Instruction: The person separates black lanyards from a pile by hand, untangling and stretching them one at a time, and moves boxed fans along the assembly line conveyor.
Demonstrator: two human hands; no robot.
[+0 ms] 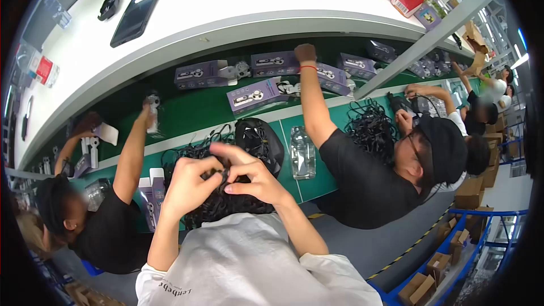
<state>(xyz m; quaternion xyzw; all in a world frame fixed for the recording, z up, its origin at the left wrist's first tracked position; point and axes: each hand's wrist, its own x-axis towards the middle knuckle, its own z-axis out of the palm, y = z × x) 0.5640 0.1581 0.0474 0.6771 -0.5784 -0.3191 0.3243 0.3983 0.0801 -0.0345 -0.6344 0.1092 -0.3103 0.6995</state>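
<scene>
My left hand (195,184) and my right hand (255,180) meet over a heap of black cables (226,207). Both have thumb and fingers closed on a small dark piece between them, which looks like part of a black cable (224,175); the fingers hide most of it. The right index finger is raised and blurred. Behind my hands lie more tangled cables, beside a black rounded item (266,139). A clear plastic bottle-shaped container (302,153) lies to the right, and an open purple-white box (152,195) stands left of my left wrist.
A conveyor belt (127,99) carries purple boxes (252,97) under a white shelf (215,20) with a phone (137,14). Co-workers sit close on both sides, one with an arm (314,102) over the belt. Another cable heap (371,130) lies right, near a slanted metal post (422,39).
</scene>
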